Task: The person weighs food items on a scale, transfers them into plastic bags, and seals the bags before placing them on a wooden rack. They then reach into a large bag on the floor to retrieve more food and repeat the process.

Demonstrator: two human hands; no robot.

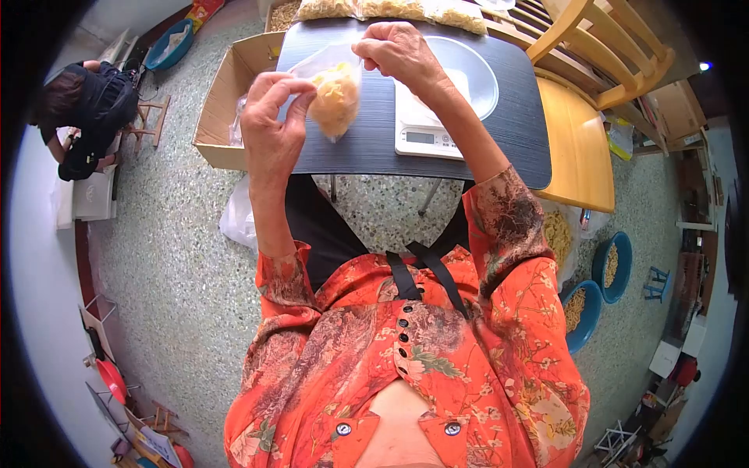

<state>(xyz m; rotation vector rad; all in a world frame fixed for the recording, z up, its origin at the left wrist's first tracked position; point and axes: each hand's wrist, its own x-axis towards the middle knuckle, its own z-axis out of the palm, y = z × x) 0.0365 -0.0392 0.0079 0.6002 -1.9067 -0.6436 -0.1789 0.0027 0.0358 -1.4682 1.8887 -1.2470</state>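
A clear plastic bag point(335, 100) with pale yellow pieces in its lower part hangs upright over the left side of the dark table point(499, 152). The fingers of my left hand point(273, 117) pinch its upper left edge. At the bag's upper right corner my right hand point(399, 56) is closed on the plastic. Right of the bag, a white digital scale point(425, 139) lies on the table, partly under my right forearm. A large clear round bowl point(485, 78) rests on the scale.
An open cardboard box point(214, 117) stands left of the table. Filled bags point(390, 8) line the far edge. A wooden chair point(573, 148) is at the right, with blue tubs point(585, 335) on the floor beyond. Another person point(97, 101) sits at the far left.
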